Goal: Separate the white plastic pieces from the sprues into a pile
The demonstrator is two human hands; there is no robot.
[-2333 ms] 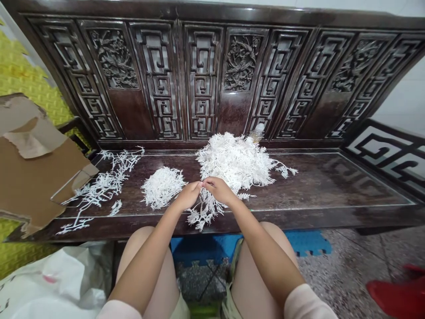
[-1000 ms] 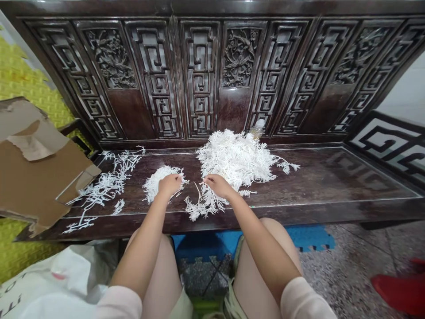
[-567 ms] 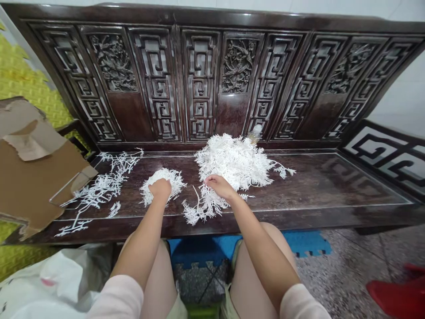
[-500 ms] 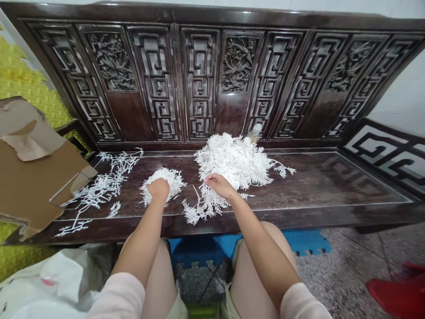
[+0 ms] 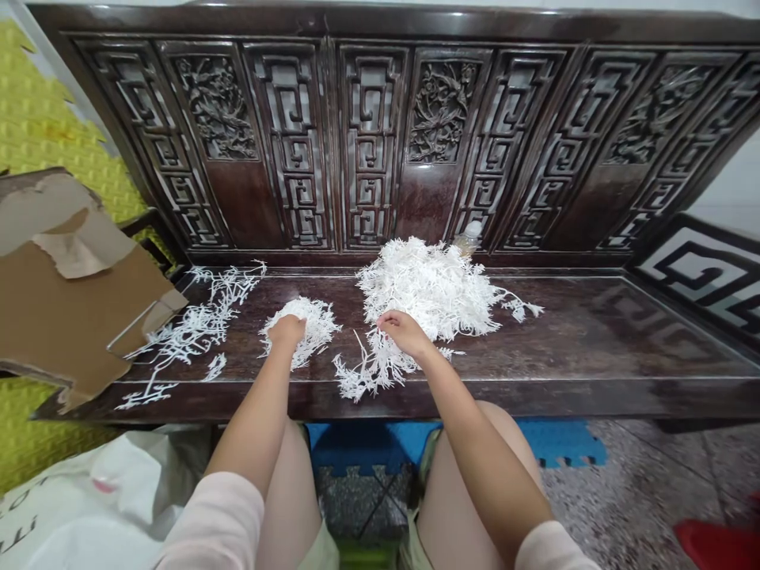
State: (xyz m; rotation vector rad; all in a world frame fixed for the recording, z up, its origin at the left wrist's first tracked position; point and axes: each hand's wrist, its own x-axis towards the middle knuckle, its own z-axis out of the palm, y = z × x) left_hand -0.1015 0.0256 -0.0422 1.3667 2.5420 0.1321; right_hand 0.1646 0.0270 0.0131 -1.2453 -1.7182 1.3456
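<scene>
My left hand (image 5: 288,328) lies over a small heap of white branching twigs (image 5: 314,336), fingers curled closed; what they hold, if anything, is hidden beneath. Fingers and thumb of my right hand (image 5: 404,332) are pinched together on a white twig at the near left edge of a big pile of the same twigs (image 5: 424,285). Below that hand, a loose spray of white twigs (image 5: 365,372) spreads toward the bench's front edge. More bare white branches (image 5: 202,324) lie at the left of the bench.
All this rests on a dark wooden bench (image 5: 570,340) with a carved back. A clear bottle (image 5: 469,237) stands behind the big pile. Torn cardboard (image 5: 77,309) leans at the left end, above a white bag (image 5: 112,499). Something red (image 5: 721,542) is on the floor at right.
The whole view has shifted, so the bench and heaps appear slightly farther right. My left hand has moved a little left relative to the small heap; my right hand stays at the big pile's edge.
</scene>
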